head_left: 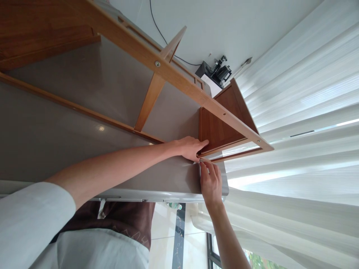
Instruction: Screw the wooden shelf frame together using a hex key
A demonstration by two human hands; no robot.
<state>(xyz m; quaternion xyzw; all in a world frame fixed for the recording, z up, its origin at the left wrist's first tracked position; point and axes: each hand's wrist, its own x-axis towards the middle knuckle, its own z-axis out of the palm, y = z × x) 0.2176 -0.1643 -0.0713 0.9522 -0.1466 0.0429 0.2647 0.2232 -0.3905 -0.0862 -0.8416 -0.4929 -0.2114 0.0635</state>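
A large brown wooden frame [193,87], seemingly part of a piece of furniture, stands on a grey tabletop [120,172]. Its lower rail [106,118] runs along the surface to a corner with a slatless end panel [221,123]. My left hand [192,148] is wrapped around that corner, its index finger lying along the panel's lower edge. Just below, my right hand [211,183] has its fingers pinched together against the same joint. Whatever sits between those fingertips is too small or hidden to make out. A crossbar [150,101] joins the upper and lower rails.
Black equipment [221,71] rests on a white-sided box behind the table, with a dark cable [157,28] along the wall. White curtains [303,112] hang close to the table's right end. A plastic bottle [175,206] is below the front edge.
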